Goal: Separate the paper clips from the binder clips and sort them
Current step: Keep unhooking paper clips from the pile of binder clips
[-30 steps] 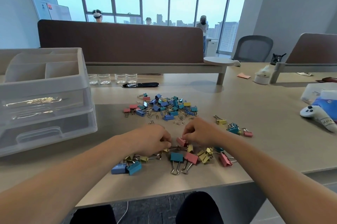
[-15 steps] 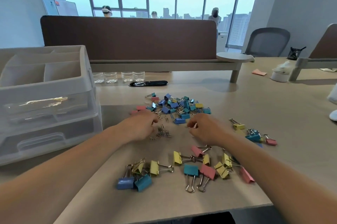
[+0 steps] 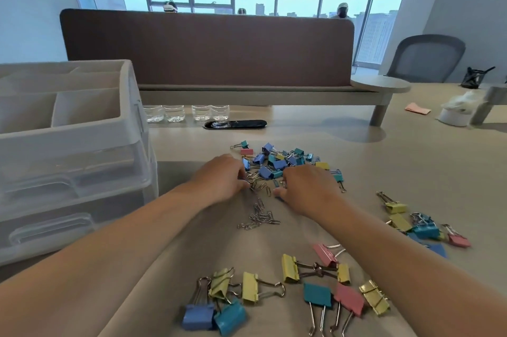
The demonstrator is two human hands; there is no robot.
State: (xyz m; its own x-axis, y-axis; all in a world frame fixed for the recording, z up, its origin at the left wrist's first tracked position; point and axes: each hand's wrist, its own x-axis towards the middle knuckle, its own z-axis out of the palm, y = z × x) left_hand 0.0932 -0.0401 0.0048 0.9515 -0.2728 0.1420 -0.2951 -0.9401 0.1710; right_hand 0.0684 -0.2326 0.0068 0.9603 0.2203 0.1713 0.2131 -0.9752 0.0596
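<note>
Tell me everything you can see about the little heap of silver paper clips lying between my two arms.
The heap of silver wire paper clips is a small tangle of thin, shiny metal loops lying flat on the beige table, between the forearms. The clips overlap and point every way. A loose trail runs from it up toward the left hand and right hand; neither touches the heap itself.

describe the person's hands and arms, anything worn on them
The left hand and right hand wear no gloves; no ring, watch or bracelet shows. The left forearm and right forearm are uncovered to the picture's edge, no sleeves in view.
</note>
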